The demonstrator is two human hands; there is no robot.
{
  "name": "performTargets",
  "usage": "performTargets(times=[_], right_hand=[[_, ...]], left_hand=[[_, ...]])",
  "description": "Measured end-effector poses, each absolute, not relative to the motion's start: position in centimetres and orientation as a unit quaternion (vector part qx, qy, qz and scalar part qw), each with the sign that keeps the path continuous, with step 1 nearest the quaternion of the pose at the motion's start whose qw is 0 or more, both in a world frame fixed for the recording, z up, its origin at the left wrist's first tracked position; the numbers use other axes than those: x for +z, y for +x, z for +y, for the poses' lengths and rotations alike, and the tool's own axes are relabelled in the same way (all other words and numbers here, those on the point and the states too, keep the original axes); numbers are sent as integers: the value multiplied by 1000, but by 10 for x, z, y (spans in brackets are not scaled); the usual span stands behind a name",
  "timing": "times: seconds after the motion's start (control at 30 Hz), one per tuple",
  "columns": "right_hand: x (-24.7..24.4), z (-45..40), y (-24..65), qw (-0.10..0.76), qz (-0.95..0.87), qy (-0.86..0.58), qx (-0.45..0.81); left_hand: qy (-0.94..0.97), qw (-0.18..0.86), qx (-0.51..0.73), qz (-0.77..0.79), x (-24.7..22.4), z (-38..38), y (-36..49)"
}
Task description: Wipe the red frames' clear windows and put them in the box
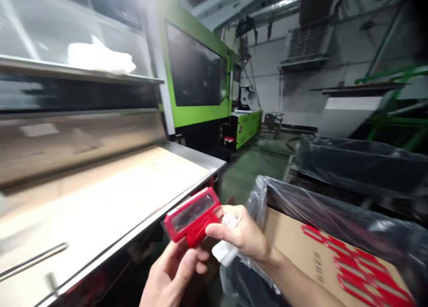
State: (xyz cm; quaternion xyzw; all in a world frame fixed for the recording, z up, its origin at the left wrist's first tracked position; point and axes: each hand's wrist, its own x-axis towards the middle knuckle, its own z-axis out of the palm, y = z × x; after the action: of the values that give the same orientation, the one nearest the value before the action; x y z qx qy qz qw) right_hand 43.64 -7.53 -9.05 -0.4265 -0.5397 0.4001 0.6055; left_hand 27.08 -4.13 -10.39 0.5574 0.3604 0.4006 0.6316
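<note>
A red plastic frame (206, 221) with a long see-through window is held up in front of me, tilted, beyond the front edge of the workbench. My right hand (249, 235) grips its right end, thumb on the near face. Bunched in that same hand is a white cloth (224, 252), hanging below the thumb. My left hand (177, 271) is at the frame's lower left edge, fingers curled and the index finger running up behind it. The left fingertips are partly hidden by the frame.
To the left stands a brightly lit workbench (110, 200) with a dark rod (33, 260) on it. At the right, a plastic-lined box (287, 195) holds a cardboard sheet (294, 240) bearing several red frames (359, 269). Green machines (200, 115) stand behind.
</note>
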Motion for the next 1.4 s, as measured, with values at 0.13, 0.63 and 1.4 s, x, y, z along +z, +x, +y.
performTargets(times=[0.13, 0.63, 1.4], right_hand=[[-44, -48, 373, 584, -609, -381, 377], [93, 1, 277, 675, -690, -160, 205], [130, 0, 244, 632, -751, -146, 122]], left_hand=[[522, 566, 519, 372, -56, -43, 224], [510, 399, 694, 315, 60, -38, 96], [551, 341, 674, 354, 63, -25, 74]])
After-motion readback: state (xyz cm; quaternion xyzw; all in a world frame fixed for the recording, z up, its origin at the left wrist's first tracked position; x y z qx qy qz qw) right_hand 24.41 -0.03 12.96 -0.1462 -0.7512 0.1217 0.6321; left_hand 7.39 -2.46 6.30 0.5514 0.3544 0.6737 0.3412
